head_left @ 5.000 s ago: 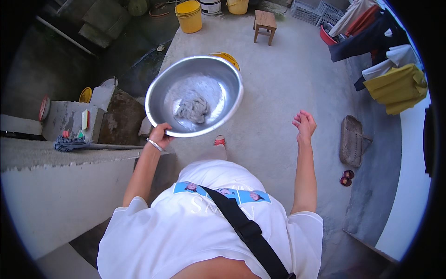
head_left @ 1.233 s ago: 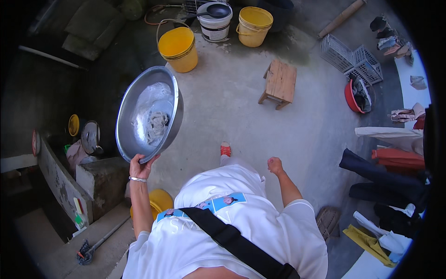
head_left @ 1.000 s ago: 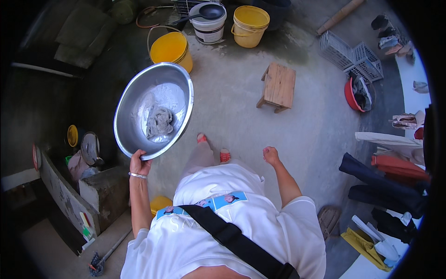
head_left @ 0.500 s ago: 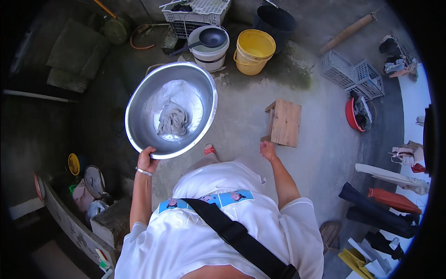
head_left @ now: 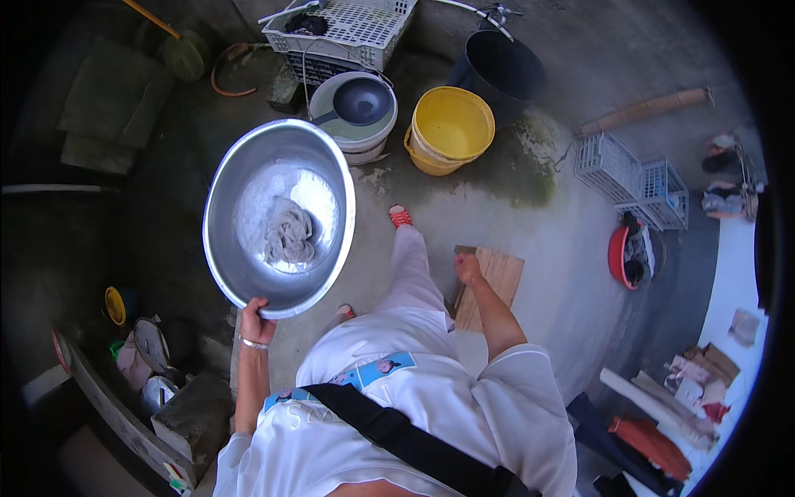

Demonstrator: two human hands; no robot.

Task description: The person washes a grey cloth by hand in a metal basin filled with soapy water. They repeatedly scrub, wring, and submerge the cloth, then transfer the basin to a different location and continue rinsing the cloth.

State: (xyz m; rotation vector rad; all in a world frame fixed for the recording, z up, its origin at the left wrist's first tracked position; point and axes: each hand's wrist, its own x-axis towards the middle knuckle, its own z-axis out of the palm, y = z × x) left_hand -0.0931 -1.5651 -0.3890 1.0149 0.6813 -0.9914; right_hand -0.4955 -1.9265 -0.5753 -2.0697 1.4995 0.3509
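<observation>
My left hand (head_left: 257, 321) grips the near rim of a large metal basin (head_left: 222, 248), held out at my left and tilted. A crumpled, wet-looking grey cloth (head_left: 290, 232) lies in its bottom. My right hand (head_left: 468, 268) hangs free, closed in a loose fist with nothing visible in it. From my viewpoint it overlaps a low wooden stool (head_left: 499, 282) on the floor.
Ahead stand a white bucket (head_left: 364, 151) with a dark ladle (head_left: 364, 101) across it, a yellow bucket (head_left: 451, 124) and a black bucket (head_left: 505, 66). Plastic crates (head_left: 609, 166) and a red basin (head_left: 617, 257) of clothes are at the right.
I have stepped forward, one foot now further ahead, and the buckets are nearer. The basin stays in my left hand, shifted slightly left and down in view. The stool has come closer.
</observation>
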